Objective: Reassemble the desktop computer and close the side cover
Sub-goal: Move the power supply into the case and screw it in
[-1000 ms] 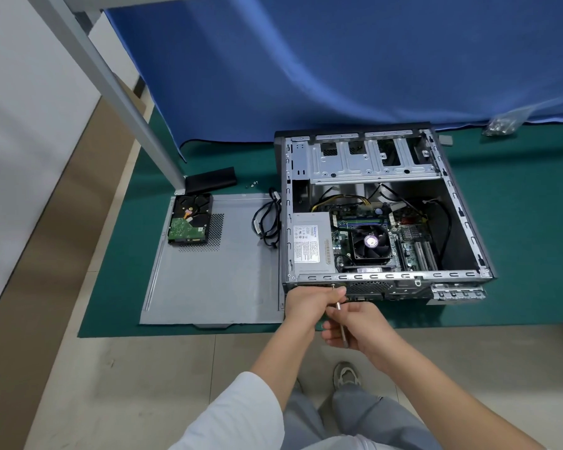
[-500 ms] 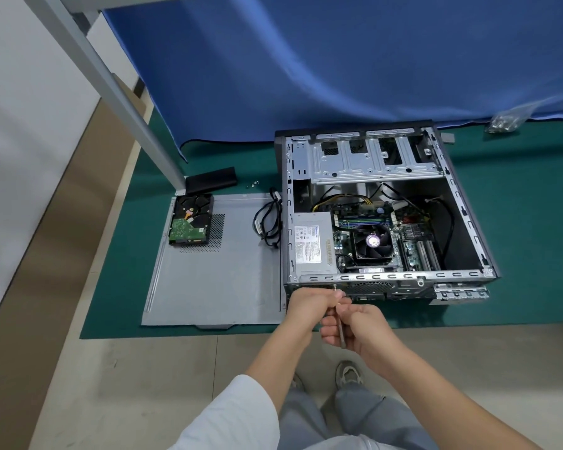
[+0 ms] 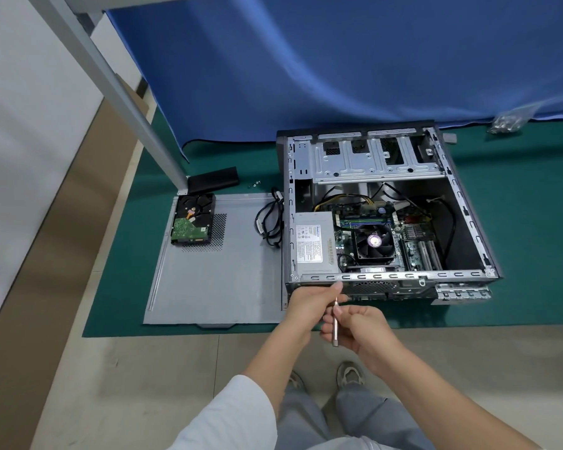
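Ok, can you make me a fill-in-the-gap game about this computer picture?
1. The hard drive lies on the grey side ____.
2. The right hand holds a thin metal ____.
3. The computer case lies with its side ____.
4. The mat under the case is ____.

Missing words: cover; screwdriver; open; green

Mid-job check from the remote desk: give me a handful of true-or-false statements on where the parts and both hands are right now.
1. The grey metal side cover is fitted on the open desktop computer case. False: it lies flat on the green mat, left of the case.
2. A black hard drive with a green circuit board rests on that cover. True.
3. The right hand holds a slim metal screwdriver bit. True.
4. The left hand rests on the hard drive. False: it is at the case's near edge.
5. A black cooling fan sits inside the case. True.
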Demonstrator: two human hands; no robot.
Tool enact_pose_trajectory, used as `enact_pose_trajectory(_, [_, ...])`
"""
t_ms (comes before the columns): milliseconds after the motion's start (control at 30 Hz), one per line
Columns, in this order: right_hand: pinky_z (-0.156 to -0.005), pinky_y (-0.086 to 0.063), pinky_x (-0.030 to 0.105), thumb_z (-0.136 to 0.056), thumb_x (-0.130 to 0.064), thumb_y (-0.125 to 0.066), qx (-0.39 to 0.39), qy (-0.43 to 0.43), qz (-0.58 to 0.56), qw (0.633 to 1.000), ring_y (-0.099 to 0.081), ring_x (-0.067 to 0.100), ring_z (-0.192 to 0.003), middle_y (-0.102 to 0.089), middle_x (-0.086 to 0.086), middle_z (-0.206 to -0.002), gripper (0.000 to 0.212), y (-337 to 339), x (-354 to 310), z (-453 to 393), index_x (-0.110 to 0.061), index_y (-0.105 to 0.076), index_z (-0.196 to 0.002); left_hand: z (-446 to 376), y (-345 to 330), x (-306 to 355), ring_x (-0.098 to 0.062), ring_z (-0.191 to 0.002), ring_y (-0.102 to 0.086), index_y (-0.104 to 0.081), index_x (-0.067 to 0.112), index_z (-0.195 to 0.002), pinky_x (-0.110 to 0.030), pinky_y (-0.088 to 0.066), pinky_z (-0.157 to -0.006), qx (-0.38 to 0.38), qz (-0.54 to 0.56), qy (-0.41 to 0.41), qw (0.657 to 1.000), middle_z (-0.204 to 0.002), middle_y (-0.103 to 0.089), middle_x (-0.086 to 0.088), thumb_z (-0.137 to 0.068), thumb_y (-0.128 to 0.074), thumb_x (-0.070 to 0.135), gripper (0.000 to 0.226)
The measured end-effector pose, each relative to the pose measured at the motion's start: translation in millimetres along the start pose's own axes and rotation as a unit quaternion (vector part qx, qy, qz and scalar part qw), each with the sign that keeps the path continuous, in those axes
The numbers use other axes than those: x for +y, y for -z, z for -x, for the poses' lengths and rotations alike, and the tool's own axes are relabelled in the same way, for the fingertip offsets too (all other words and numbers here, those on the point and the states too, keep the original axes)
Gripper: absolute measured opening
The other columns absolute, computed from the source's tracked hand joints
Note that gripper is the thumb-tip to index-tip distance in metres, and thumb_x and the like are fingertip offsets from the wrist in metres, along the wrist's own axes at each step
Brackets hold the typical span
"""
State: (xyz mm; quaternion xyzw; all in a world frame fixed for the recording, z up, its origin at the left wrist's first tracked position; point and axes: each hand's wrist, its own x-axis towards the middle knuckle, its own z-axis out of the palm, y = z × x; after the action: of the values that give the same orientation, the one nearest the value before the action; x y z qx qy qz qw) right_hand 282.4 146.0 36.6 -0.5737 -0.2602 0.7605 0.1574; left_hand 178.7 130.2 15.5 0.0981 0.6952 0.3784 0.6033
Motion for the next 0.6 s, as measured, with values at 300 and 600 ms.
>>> enact_pose_trajectory(300, [-0.057,-0.056,0.027,-0.095,-0.002,-0.051,-0.01,0.003,-0.021,1.0,-0.056,0.018,-0.058,-0.064,0.016,-0.075,0.018,8,2,0,0.006,-0.062,-0.084,-3,-6,1,-0.012,-0.06,-0.064,-0.074,0.013,-0.071,-0.018,-0.049,-0.051,0.019,0.039,0.019,0.999,-0.077,-0.075,-0.001,-0.077,-0.076,0.01,0.007])
enact_pose_trajectory(600, [-0.054,-0.057,0.028,-0.089,0.003,-0.06,0.067,0.052,0.021,0.996,-0.058,0.016,-0.047,-0.061,0.016,-0.064,0.009,3,8,-5,0.008,-0.061,-0.082,-8,-9,-2,-0.003,-0.045,-0.055,-0.068,0.023,-0.057,-0.013,-0.04,-0.047,0.097,-0.139,-0.066,0.983,-0.049,-0.063,0.009,-0.069,-0.08,0.043,0.027])
